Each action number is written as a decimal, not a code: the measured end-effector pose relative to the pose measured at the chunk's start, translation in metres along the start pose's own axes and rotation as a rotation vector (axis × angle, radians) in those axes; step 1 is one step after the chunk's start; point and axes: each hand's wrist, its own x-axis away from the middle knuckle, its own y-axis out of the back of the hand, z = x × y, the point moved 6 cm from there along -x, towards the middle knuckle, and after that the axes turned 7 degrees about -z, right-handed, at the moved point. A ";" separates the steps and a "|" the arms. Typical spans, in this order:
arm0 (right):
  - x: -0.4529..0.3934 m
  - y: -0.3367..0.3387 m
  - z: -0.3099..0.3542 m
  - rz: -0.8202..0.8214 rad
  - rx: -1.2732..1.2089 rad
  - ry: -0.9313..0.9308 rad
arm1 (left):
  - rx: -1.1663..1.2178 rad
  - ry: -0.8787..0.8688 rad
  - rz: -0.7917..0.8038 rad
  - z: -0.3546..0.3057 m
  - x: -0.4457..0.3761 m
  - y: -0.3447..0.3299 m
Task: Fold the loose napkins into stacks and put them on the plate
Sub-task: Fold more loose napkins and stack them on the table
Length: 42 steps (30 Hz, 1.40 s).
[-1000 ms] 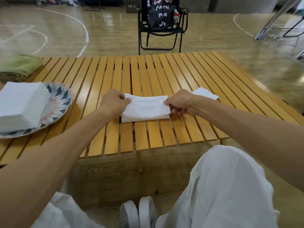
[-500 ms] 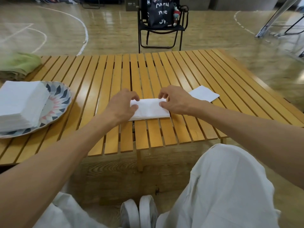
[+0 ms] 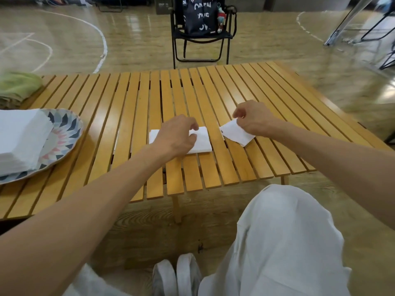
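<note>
A folded white napkin [image 3: 201, 142] lies flat near the middle of the slatted wooden table [image 3: 132, 107]. My left hand [image 3: 177, 135] rests on its left part, thumb and fingers closing on it. To the right, my right hand [image 3: 254, 120] pinches a second white napkin [image 3: 236, 134] by its upper edge and holds it tilted, just off the slats. At the left edge stands a patterned plate [image 3: 64, 133] bearing a thick stack of folded napkins [image 3: 20, 137].
A green and beige cloth bundle [image 3: 17, 86] lies at the table's far left corner. A black folding chair [image 3: 202, 35] with a bag stands beyond the far edge. My knees in white trousers [image 3: 284, 242] are below the near edge.
My right hand left the folded napkin, moved right and picked up the loose napkin. My left hand stayed on the folded one, which shifted slightly left.
</note>
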 end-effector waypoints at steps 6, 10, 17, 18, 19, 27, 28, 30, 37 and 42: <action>-0.003 0.016 -0.057 0.013 0.063 -0.089 | 0.079 -0.065 0.057 -0.056 -0.022 -0.030; -0.004 0.014 -0.075 0.016 0.054 -0.107 | 0.059 -0.012 -0.011 -0.079 -0.035 -0.045; -0.008 0.015 -0.095 -0.008 -0.005 -0.208 | -0.022 0.168 0.026 -0.072 -0.050 -0.063; -0.007 0.016 -0.098 -0.020 -0.008 -0.239 | 0.009 0.193 0.037 -0.069 -0.051 -0.065; -0.007 0.016 -0.099 -0.033 -0.012 -0.270 | 0.044 0.215 0.048 -0.067 -0.052 -0.067; -0.004 0.019 -0.109 -0.052 -0.235 -0.349 | 0.298 0.203 -0.064 -0.065 -0.056 -0.066; -0.004 0.021 -0.112 -0.076 -0.260 -0.359 | 0.324 0.202 -0.072 -0.066 -0.057 -0.065; -0.002 0.024 -0.114 -0.132 -0.266 -0.376 | 0.359 0.209 -0.080 -0.068 -0.060 -0.064; 0.001 0.024 -0.112 -0.147 -0.221 -0.361 | 0.299 0.209 -0.096 -0.068 -0.069 -0.068; 0.004 0.022 -0.108 -0.106 -0.169 -0.280 | 0.265 0.179 -0.075 -0.070 -0.067 -0.074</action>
